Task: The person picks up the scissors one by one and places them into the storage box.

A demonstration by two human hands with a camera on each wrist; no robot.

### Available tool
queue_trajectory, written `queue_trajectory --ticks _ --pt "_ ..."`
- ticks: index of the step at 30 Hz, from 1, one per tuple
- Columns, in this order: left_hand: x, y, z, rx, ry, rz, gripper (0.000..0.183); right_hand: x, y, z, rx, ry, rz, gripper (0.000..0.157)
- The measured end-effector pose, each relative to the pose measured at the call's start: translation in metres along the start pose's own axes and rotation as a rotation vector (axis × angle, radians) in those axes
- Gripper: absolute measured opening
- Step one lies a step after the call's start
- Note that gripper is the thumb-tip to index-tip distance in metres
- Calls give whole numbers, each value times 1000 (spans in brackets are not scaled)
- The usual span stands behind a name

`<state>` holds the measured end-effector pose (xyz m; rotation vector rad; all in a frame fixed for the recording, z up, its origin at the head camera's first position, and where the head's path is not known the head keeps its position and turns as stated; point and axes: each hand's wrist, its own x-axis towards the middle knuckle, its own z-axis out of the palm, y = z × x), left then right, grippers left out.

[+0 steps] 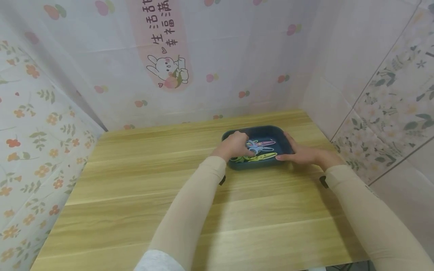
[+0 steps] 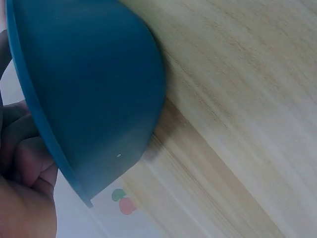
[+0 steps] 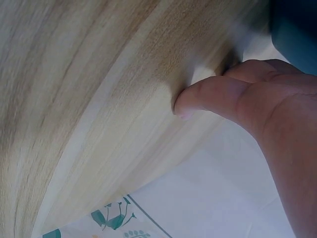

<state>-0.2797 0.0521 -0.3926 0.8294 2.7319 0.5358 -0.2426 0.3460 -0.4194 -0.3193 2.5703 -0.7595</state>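
A dark teal plastic bin (image 1: pixel 261 164) stands on the wooden table. Inside lie several children's craft scissors: a yellow-green pair (image 1: pixel 262 156) along the near wall, a light blue pair (image 1: pixel 263 149) in the middle, and a purple pair (image 1: pixel 266 143) behind. My left hand (image 1: pixel 234 146) reaches over the bin's left rim, fingers bent down at the scissors' handles; I cannot tell whether they grip a pair. In the left wrist view the bin wall (image 2: pixel 94 99) partly hides its fingers. My right hand (image 1: pixel 300 152) holds the bin's right end, thumb at the near corner, fingers around the right side.
Bare wood-grain table top (image 1: pixel 135 180) extends to the left and in front of the bin. A printed curtain (image 1: pixel 217 45) hangs behind the table. Floral-patterned sheets stand at left (image 1: pixel 34 150) and right (image 1: pixel 386 101), the right one close to the table's side edge.
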Motion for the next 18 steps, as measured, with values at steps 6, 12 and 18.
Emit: queue_trajectory --ticks 6,12,18 --pt "2 3 0 43 2 2 40 -2 3 -1 -6 -6 8 122" --pt "2 7 -1 39 8 -12 57 -2 7 0 -8 -18 35 123" --pt "2 7 -3 35 17 -28 63 -3 8 1 -14 -15 33 124"
